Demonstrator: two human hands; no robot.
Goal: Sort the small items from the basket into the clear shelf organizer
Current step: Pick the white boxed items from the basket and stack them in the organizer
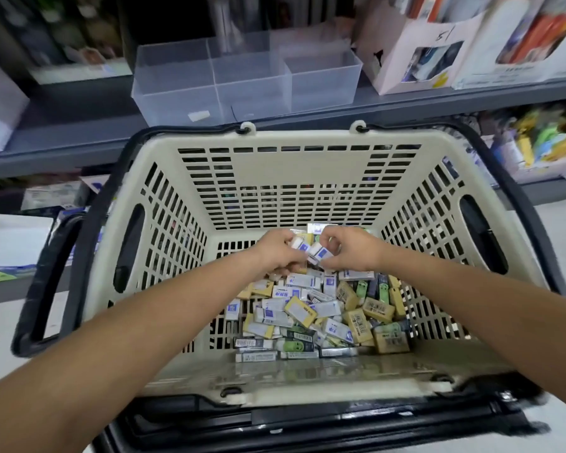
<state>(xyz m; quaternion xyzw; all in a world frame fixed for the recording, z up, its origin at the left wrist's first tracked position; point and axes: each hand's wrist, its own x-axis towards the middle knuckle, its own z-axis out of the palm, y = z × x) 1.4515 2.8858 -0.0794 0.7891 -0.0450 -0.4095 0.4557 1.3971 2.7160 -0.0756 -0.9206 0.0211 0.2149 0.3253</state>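
The only mark that reads plainly is a handwritten "51" on the front of the pale cardboard box (pixel 396 47) standing on the shelf (pixel 79 138). The tan packets (pixel 378 307) in the basket (pixel 294 165) carry barcodes and fine print, and the white-and-blue packets (pixel 303 282) carry blue printed characters, but all of it is too small and blurred to read. Printing on the other shelf goods is equally illegible.

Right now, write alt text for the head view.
The left hand and right hand each grip white-and-blue small boxes inside a beige basket, above a pile of small items. A clear shelf organizer stands on the grey shelf behind.
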